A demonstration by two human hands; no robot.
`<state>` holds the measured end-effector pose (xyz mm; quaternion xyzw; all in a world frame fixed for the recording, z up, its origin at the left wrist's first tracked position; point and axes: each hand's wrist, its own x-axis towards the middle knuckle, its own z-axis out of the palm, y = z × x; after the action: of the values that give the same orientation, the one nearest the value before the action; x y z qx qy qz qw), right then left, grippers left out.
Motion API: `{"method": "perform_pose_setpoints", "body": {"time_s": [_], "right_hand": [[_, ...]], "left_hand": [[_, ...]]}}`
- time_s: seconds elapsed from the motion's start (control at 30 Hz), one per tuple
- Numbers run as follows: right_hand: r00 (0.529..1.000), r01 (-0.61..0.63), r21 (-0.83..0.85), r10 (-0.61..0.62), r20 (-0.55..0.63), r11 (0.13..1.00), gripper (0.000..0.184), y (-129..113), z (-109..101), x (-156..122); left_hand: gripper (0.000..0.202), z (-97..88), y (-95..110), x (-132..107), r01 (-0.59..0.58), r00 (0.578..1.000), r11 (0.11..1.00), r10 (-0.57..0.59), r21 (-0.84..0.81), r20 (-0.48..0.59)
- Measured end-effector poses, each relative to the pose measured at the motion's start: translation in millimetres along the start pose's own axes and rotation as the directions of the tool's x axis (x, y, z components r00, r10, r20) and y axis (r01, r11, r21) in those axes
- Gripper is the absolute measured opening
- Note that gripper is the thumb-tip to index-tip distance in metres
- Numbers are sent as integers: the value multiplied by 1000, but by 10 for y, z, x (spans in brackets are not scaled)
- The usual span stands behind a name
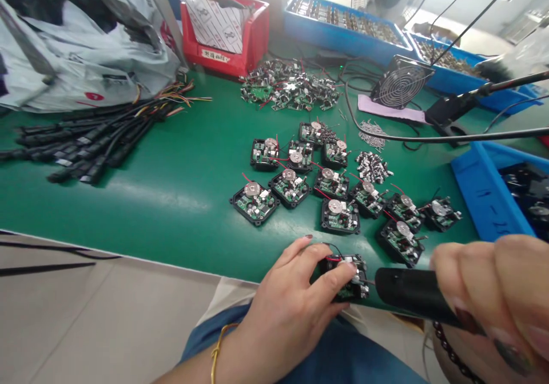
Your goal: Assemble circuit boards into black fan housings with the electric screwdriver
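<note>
My left hand [291, 304] grips a small black square housing with a green circuit board [349, 278] at the near edge of the green bench, fingers curled over its top. Close to the camera, my right hand [497, 298] is wrapped round a black tool handle [412, 292] whose tip meets the right side of that board. Several more boards in black housings [332, 183] lie in rows on the green mat [171, 183] just beyond.
A pile of bare boards [289, 89] lies farther back, beside a red bin [225, 29]. Black cables [86, 143] and grey bags [77, 46] fill the left. Blue trays [343, 23], a small fan [401, 80], loose screws [373, 166] and a blue bin [484, 183] stand right.
</note>
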<state>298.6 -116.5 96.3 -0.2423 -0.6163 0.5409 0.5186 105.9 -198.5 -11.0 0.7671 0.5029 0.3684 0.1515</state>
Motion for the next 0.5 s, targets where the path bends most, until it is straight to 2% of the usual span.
{"method": "perform_pose_setpoints", "body": {"time_s": [0.03,0.1,0.13,0.2,0.27,0.33,0.4,0.5], "right_hand": [[998,4,30,-5,62,1000,46,15,-80,1],[965,-7,44,-5,262,999,45,40,-166,5],[954,-28,38,15,298,999,44,48,-155,5],[996,-12,71,5,91,997,48,56,-35,7],[995,31,41,-26,-98,999,58,55,146,11],[992,43,-53,-49,-115,998,69,48,286,19],[996,30,-132,-41,-80,991,75,41,342,24],[998,10,-84,-15,-54,996,63,37,331,15]], "left_hand": [[45,-1,2,2,0,1000,1000,0,-2,2],[45,-5,4,7,-2,1000,1000,2,-2,-3],[44,-8,5,10,-2,1000,1000,2,-2,-5],[43,-14,7,14,2,1000,1000,-2,-4,-8],[41,-18,9,12,4,1000,1000,-4,-8,-5],[41,-18,9,4,6,1000,1000,-6,-11,0],[42,-12,8,-7,8,1000,1000,-8,-12,2],[44,5,0,-20,7,1000,1000,-7,-6,5]]}}
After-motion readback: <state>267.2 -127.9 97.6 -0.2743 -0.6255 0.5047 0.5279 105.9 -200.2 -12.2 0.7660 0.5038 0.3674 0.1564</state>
